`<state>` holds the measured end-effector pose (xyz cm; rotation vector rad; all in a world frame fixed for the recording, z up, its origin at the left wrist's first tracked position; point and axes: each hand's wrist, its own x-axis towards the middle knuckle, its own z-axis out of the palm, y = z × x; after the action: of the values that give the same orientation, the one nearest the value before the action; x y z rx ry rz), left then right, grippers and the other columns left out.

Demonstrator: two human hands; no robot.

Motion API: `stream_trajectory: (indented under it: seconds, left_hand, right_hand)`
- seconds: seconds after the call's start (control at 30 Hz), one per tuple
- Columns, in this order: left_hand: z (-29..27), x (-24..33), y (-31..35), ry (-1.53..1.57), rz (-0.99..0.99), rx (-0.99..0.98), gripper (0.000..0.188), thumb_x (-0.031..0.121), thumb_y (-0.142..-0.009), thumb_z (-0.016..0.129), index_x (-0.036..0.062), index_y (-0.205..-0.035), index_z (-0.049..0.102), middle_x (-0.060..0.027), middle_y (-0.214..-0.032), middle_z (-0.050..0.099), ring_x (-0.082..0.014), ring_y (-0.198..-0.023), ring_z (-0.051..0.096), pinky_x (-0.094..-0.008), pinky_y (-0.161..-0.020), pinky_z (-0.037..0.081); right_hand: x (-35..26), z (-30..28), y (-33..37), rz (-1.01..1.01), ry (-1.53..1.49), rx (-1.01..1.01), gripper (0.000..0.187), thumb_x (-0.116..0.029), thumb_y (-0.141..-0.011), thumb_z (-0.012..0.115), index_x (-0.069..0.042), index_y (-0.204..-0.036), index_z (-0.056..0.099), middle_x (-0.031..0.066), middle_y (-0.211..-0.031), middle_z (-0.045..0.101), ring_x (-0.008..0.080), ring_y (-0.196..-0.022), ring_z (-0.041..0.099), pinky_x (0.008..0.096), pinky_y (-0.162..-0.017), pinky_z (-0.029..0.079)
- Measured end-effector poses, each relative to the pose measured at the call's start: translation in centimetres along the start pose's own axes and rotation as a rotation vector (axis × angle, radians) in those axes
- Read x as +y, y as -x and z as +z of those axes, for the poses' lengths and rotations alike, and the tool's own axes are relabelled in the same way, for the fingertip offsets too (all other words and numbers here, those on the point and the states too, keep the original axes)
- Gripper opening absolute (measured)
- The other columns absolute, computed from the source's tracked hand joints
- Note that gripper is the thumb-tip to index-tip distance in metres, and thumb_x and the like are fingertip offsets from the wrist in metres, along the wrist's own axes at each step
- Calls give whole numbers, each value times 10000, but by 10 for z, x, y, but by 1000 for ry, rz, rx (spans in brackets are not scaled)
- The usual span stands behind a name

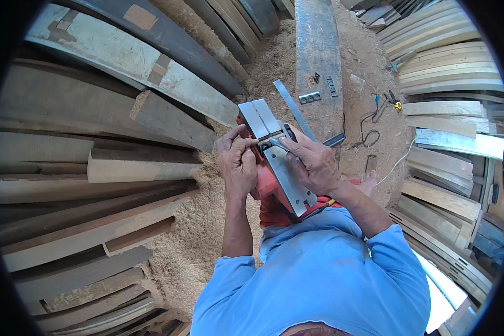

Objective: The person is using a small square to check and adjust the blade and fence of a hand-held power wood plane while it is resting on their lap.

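Note:
An electric hand planer (288, 178) lies upside down over my lap, its metal sole facing up and its red body showing at the sides. My left hand (238, 165) is closed at the planer's left side, thumb and forefinger reaching to the cutter slot. In my right hand (318, 168) is a small metal tool (278, 145), gripped over the slot with its tip angled toward the cutter drum (265, 147). The fingers hide much of this tool, so its exact kind cannot be made out.
Ahead, a long plank (319, 50) carries a metal block with round holes (309, 97) and a slotted dark piece (331, 87). A flat metal strip (294, 109) leans nearby. Timber stacks (145, 168) rise at left, boards (448, 67) at right. Yellow-handled pliers (396, 105) and cable lie on sawdust.

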<state>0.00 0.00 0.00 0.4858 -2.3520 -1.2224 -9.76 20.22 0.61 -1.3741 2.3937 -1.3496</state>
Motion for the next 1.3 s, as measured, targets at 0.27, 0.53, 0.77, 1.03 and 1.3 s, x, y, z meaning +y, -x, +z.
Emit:
stream_trajectory:
  seconds: [0.27, 0.53, 0.77, 1.03, 1.3]
  left_hand:
    - [0, -2, 1, 31, 4, 22, 308, 6, -799, 500, 22, -963, 761, -209, -1329, 642, -340, -1276, 573, -459, -1101, 449]
    - [-2, -3, 0, 36, 3, 8, 309, -9, -804, 496, 20, -963, 759, -203, -1321, 642, -332, -1278, 567, -454, -1108, 450]
    - [0, -5, 1, 86, 3, 47, 255, -3, -795, 530, 32, -928, 745, -204, -1265, 668, -346, -1221, 554, -466, -1073, 440]
    - [2, 1, -3, -96, -121, -84, 469, 84, -873, 598, 6, -1330, 525, -249, -1333, 607, -383, -1262, 555, -487, -1079, 445]
    - [4, -5, -13, 80, -319, -206, 558, 135, -974, 604, 12, -1449, 337, -271, -1325, 577, -353, -1193, 632, -474, -1034, 507]
  right_hand:
    - [-6, 6, -4, -55, 63, 5, 531, -32, -850, 672, -29, -1380, 632, 194, -938, 710, 381, -961, 701, 492, -971, 530]
    - [-9, 11, -6, -43, 38, 24, 536, -16, -842, 663, -5, -1377, 624, 225, -978, 706, 418, -1026, 687, 501, -999, 517]
    - [-14, 7, -12, -73, 60, 38, 504, -1, -841, 658, 28, -1342, 623, 217, -997, 712, 429, -1135, 674, 497, -1007, 520]
    - [-14, -10, -10, 16, 105, -64, 464, -29, -840, 681, -61, -1303, 668, 130, -977, 717, 346, -931, 671, 441, -823, 550]
    - [-9, -18, -27, -200, 347, -78, 356, -54, -824, 701, -124, -1170, 738, 27, -975, 732, 250, -929, 612, 419, -865, 480]
